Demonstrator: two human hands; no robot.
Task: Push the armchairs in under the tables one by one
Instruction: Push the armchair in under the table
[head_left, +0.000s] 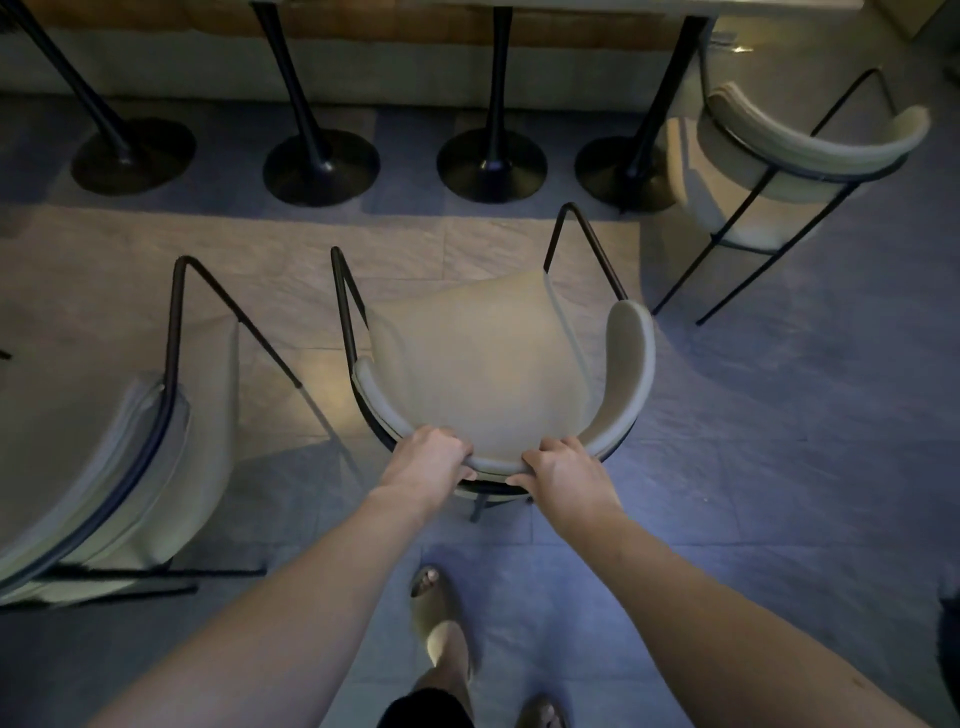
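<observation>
Cream upholstery, black metal frame: middle armchair (488, 358), out on the tiled floor (779, 441), short of the table (623, 6) edge along the top of the view, seat facing the pedestal bases. Left hand (428, 460) on the curved backrest, fingers curled over the top edge, thumb underneath; gripping. Right hand (563, 470) just beside it on the same backrest, fingers likewise wrapped over the rim, thumb tucked below. Both bare forearms stretched forward from the lower corners.

Four black pedestal bases (321, 166) in a row under the tables, well ahead of the front legs of the held chair. Second armchair (119, 457) at the left, near the middle one but apart from it, also out in the open. Third armchair (769, 171) at upper right, seat partly beneath the table, just beside the rightmost pedestal. One foot in an open-toed sandal (436, 618) on the tiles behind the chair, between the forearms; a second sandal at the bottom edge. Dim light, a brighter patch on the floor between the left and middle chairs.
</observation>
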